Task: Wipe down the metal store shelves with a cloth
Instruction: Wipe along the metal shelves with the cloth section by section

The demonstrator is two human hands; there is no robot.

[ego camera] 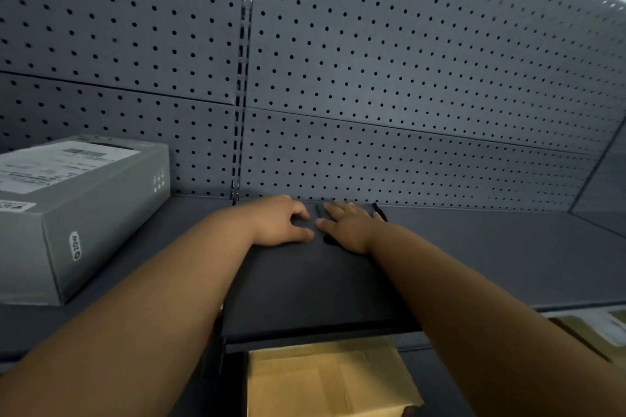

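Observation:
A dark cloth [305,284] lies spread flat on the dark grey metal shelf [491,264], reaching from the front edge to the back panel. Both my arms stretch over it to its far end. My left hand [283,222] sits on the cloth with bent fingers and thumb that seem to pinch the fabric. Right beside it, my right hand [350,227] rests flat on the cloth with straight, spread fingers. The two hands almost touch, close to the pegboard back wall [406,78].
A grey product box [84,213] with a white label stands on the shelf at the left, close to my left forearm. An open cardboard box [325,379] sits on the lower shelf, with more cardboard [589,332] at lower right. A slotted upright [245,78] divides the pegboard.

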